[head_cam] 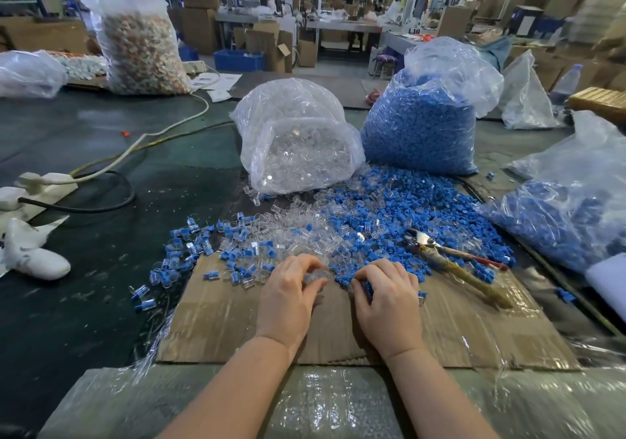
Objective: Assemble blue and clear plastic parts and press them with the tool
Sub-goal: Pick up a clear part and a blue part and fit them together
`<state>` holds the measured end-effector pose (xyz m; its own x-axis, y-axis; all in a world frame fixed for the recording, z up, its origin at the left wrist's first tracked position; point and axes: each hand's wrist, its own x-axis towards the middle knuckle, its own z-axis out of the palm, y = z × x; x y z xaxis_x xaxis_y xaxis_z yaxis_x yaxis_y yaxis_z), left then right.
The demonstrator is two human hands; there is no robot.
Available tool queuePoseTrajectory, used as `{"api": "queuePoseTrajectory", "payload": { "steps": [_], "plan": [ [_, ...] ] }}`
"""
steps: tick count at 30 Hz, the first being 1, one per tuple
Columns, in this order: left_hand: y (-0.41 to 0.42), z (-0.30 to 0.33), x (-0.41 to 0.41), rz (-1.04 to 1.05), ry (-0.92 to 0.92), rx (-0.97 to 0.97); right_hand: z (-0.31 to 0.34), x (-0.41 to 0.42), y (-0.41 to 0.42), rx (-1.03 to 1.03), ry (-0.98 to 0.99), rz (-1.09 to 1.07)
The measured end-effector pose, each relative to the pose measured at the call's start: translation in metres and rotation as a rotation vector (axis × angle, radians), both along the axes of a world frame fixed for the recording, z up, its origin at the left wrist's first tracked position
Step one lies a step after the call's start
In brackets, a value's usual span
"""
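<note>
**Both hands in the parts heap**

On the cardboard sheet (338,330) my left hand (288,298) has its fingers curled on clear plastic parts (298,225); my right hand (386,303) pinches blue parts (399,208). The tool (454,262), with worn wrapped handles, lies at the sheet's far right. I see no readable writing.

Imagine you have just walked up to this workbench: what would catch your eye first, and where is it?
First, the blue parts spilled mid-table, mixed with clear parts, below two bags: the clear bag and, to its right, the blue bag. Nearer, on the cardboard, the left hand gathers clear pieces and the right hand blue ones. The tool lies untouched right of them.
</note>
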<state>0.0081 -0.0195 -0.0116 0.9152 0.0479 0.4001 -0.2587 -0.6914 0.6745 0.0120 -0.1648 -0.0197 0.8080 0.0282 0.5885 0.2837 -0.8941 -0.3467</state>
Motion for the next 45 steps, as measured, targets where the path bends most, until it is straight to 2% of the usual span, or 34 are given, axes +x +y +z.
{"api": "queuePoseTrajectory", "payload": {
  "steps": [12, 16, 19, 24, 29, 34, 45],
  "plan": [
    [0.017, 0.013, 0.003, 0.054, 0.159, -0.193, 0.012, -0.003, -0.001, 0.176, 0.083, 0.140],
    [0.021, 0.016, 0.001, -0.069, 0.316, -0.359, 0.015, -0.005, -0.001, 0.238, 0.190, 0.125],
    [0.017, 0.012, -0.003, -0.156, 0.403, -0.355, 0.015, -0.003, 0.000, 0.223, 0.294, 0.121],
    [0.011, 0.004, 0.007, -0.071, 0.295, -0.210, 0.015, -0.001, 0.002, 0.246, 0.315, 0.122],
    [-0.003, 0.002, 0.013, 0.002, 0.238, -0.288, 0.013, 0.009, 0.009, 0.319, 0.343, 0.129],
    [-0.005, -0.004, 0.010, -0.020, 0.137, -0.209, 0.006, 0.009, 0.013, 0.342, 0.309, 0.119],
    [-0.006, 0.000, 0.007, 0.002, 0.128, -0.243, 0.005, 0.001, 0.011, 0.379, 0.163, 0.143]
  ]
}}
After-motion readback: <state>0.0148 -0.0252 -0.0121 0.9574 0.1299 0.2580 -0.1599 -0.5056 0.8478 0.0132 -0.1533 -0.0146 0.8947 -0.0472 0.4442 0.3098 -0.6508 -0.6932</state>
